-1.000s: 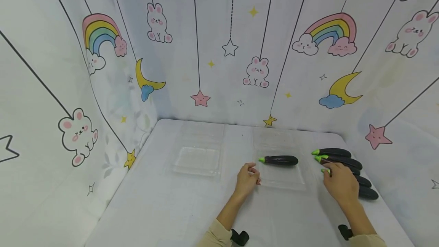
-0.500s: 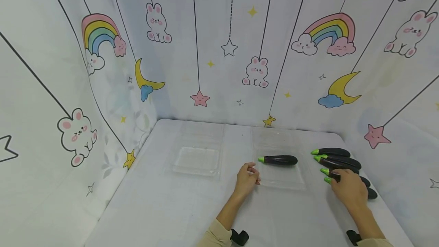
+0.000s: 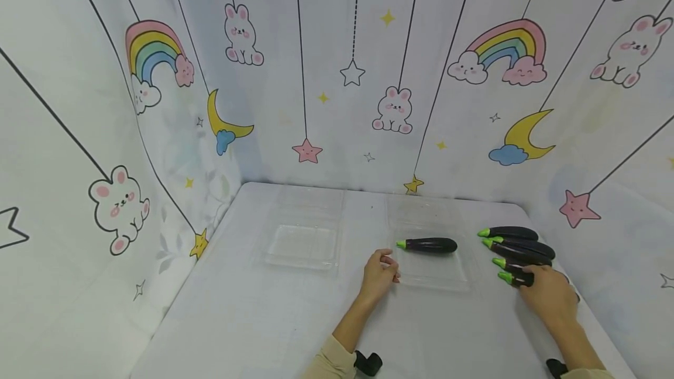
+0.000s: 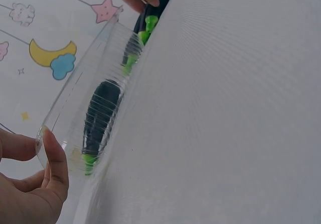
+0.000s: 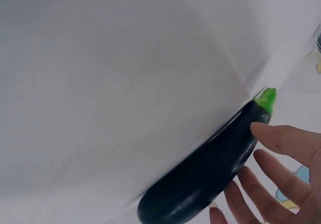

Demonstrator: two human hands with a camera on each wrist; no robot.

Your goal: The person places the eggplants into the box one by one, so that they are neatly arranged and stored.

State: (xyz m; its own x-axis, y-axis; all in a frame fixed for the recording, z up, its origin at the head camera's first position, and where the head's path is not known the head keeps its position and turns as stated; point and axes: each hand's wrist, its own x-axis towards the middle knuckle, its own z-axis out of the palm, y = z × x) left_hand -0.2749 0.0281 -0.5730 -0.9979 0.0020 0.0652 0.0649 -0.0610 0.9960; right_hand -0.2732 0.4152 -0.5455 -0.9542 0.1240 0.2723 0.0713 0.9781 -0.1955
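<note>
A clear plastic clamshell box [image 3: 432, 279] lies with its lid folded back, and one dark eggplant [image 3: 429, 245] with a green stem sits in it. At the box's left side is my left hand [image 3: 380, 274]; the left wrist view shows thumb and finger pinching the clear rim [image 4: 42, 142]. To the right, several eggplants [image 3: 518, 250] lie in a stack. My right hand [image 3: 550, 297] is over the nearest eggplant [image 5: 200, 169]. In the right wrist view its thumb touches the eggplant below the stem, and the spread fingers lie along its side.
A second clear clamshell box [image 3: 302, 244] lies open further left on the white table [image 3: 253, 320]. Patterned white curtains [image 3: 326, 116] stand behind and beside the table. A black strap piece [image 3: 368, 363] shows at my left wrist.
Step by step, my right hand has moved right and nearer along the eggplants, uncovering the ones farther back. My left hand stays at the box's edge.
</note>
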